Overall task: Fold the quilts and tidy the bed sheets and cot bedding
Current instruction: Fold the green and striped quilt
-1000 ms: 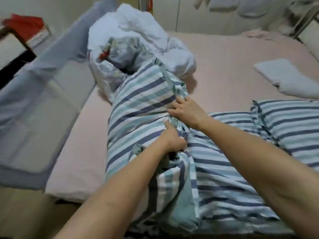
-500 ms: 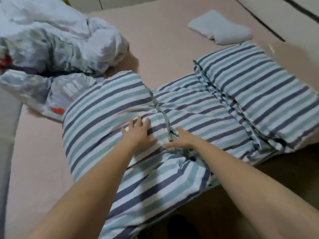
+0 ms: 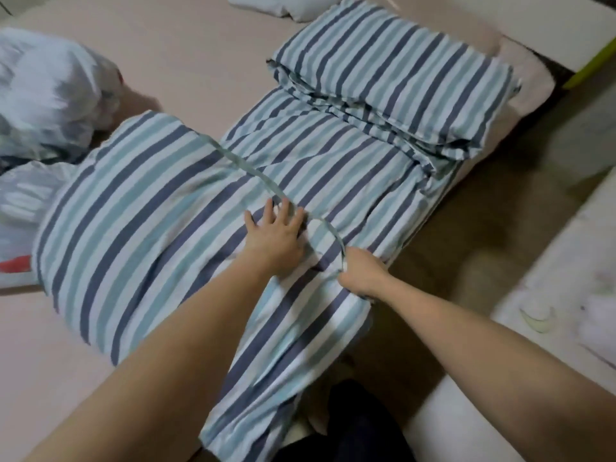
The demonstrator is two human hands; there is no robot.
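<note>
A blue, teal and white striped quilt (image 3: pixel 140 211) lies across the pink bed sheet (image 3: pixel 186 61), its near end hanging over the mattress edge. Its far right part is folded into a thick stack (image 3: pixel 396 78). My left hand (image 3: pixel 275 236) presses flat on the quilt's middle with fingers spread. My right hand (image 3: pixel 361 273) grips the quilt's edge seam near the mattress edge, fingers curled round the fabric.
A crumpled white patterned quilt (image 3: pixel 46 105) is heaped at the left. A folded pale cloth (image 3: pixel 276 3) lies at the far top. Brown floor (image 3: pixel 500 208) runs along the right, with a pale padded surface (image 3: pixel 566 295) beyond it.
The quilt went from bunched and lifted in both hands to laid flat. My left hand stays pressed flat. My right hand moved toward the bed edge and took hold of the seam.
</note>
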